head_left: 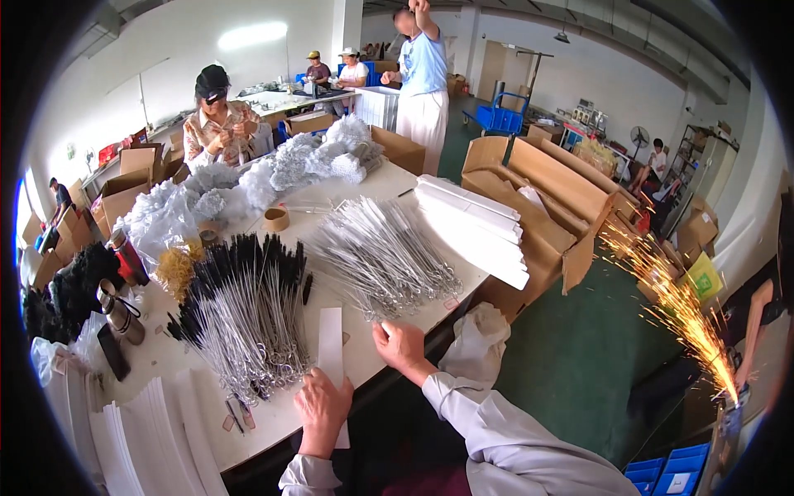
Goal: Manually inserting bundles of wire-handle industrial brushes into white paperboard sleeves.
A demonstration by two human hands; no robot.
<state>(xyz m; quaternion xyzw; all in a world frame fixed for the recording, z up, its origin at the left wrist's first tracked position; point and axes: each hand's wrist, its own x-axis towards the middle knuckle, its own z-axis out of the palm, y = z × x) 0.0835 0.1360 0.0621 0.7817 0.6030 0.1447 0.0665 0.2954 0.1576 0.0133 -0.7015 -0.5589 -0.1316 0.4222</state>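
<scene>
My left hand (pixel 322 409) is closed at the table edge, thumb and fingers over a long white strip of paper or card (pixel 331 343). The strip's lower end hangs below the hand. Slightly ahead and to the right, my right hand (pixel 401 345) is closed beside the looped ends of a pile of pale-bristled wire brushes (pixel 389 256). Whatever its fingers may pinch is too small to make out. To the left of the strip lies a heap of black-bristled wire brushes (pixel 248 314), loops toward me. Small pens (pixel 235 416) rest near those loops.
Bagged white bundles (pixel 306 161) and a tape roll (pixel 276 219) lie farther back. White folded card (pixel 475 219) and an open carton (pixel 538 198) stand right. A flask (pixel 120 314) is left. Sparks (pixel 695 322) fly at far right. Co-workers (pixel 223 124) sit or stand beyond.
</scene>
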